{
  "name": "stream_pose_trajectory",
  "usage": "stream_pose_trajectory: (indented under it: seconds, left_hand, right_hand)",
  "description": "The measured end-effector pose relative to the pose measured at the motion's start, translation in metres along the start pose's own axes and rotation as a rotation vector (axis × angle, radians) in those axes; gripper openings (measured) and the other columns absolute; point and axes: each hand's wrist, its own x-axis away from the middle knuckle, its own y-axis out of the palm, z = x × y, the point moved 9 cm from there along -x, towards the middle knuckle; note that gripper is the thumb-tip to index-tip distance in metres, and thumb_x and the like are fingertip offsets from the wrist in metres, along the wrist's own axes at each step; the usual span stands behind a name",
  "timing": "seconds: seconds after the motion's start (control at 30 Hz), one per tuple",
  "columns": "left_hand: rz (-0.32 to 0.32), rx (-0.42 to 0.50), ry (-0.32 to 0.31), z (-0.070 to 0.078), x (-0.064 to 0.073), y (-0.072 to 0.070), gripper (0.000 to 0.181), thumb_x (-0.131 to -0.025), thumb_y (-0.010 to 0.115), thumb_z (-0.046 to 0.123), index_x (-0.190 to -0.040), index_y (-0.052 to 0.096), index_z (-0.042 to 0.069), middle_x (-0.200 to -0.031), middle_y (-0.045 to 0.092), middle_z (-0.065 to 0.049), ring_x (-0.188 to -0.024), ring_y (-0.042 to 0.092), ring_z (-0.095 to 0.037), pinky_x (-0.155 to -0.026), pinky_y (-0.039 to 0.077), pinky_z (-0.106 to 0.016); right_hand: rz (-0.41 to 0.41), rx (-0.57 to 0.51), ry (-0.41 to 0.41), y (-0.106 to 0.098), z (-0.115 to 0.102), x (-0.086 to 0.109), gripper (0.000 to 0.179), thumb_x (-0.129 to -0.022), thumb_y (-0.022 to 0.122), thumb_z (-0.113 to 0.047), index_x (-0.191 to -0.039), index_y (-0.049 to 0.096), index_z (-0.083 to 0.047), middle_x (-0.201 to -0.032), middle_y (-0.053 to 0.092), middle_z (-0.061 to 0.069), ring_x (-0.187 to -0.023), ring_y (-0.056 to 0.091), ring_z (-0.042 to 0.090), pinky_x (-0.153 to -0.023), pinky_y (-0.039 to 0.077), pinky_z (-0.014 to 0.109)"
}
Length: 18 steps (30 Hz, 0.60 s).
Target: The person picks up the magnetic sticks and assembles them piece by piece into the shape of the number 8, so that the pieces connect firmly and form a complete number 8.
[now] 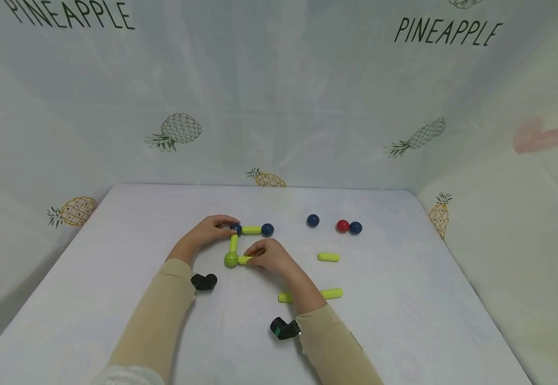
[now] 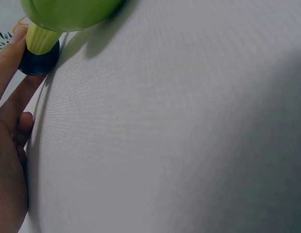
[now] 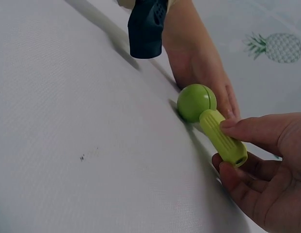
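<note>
My left hand grips a dark blue ball at the corner of a joined shape. From that ball one yellow-green rod runs right to another blue ball. A second rod comes down to a green ball. My right hand pinches a short ribbed rod between thumb and fingers. Its far end touches the green ball in the right wrist view; its near end is free. The left wrist view shows the thumb and a finger about the blue ball.
A loose blue ball, a red ball and a blue ball touching it lie at back right. A short rod lies right of the hands. Under the right forearm is a yellow-green rod, partly hidden.
</note>
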Motion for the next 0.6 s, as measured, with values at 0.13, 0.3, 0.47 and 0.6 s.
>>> stream_pose_trajectory:
  seconds: [0.13, 0.3, 0.47, 0.6]
  left_hand:
    - [-0.001, 0.007, -0.004, 0.0005, -0.0001, 0.0001, 0.047, -0.088, 0.073, 0.038, -0.129, 0.065, 0.017, -0.134, 0.057, -0.008, -0.129, 0.043, -0.03, -0.108, 0.029, -0.053]
    - [-0.004, -0.007, 0.007, 0.0018, 0.0, -0.0009, 0.047, -0.087, 0.073, 0.039, -0.129, 0.065, 0.018, -0.135, 0.057, -0.008, -0.13, 0.041, -0.032, -0.108, 0.028, -0.054]
    - [-0.009, 0.003, 0.016, 0.0027, 0.001, -0.0014, 0.046, -0.087, 0.074, 0.038, -0.128, 0.065, 0.017, -0.134, 0.057, -0.009, -0.129, 0.042, -0.032, -0.108, 0.028, -0.055]
    - [-0.01, 0.008, 0.02, 0.002, 0.0005, -0.0014, 0.046, -0.087, 0.074, 0.038, -0.127, 0.066, 0.018, -0.133, 0.058, -0.009, -0.126, 0.044, -0.031, -0.107, 0.03, -0.054]
  right_hand:
    - [0.003, 0.008, 0.003, -0.0005, 0.0008, -0.0009, 0.014, -0.086, 0.074, -0.009, -0.099, 0.076, -0.01, -0.087, 0.067, -0.004, -0.077, 0.056, 0.012, -0.067, 0.047, 0.024]
    - [0.0, 0.006, -0.002, -0.0016, 0.0006, -0.0014, 0.014, -0.086, 0.074, -0.009, -0.1, 0.075, -0.009, -0.09, 0.068, -0.003, -0.079, 0.057, 0.012, -0.069, 0.048, 0.025]
    - [-0.001, 0.008, 0.003, -0.0024, 0.0011, -0.0018, 0.014, -0.086, 0.073, -0.008, -0.1, 0.075, -0.01, -0.091, 0.068, -0.003, -0.08, 0.058, 0.012, -0.071, 0.048, 0.025]
    - [0.001, 0.01, 0.003, -0.0021, 0.0019, -0.0024, 0.014, -0.086, 0.073, -0.009, -0.1, 0.075, -0.01, -0.091, 0.068, -0.003, -0.08, 0.058, 0.012, -0.071, 0.048, 0.025]
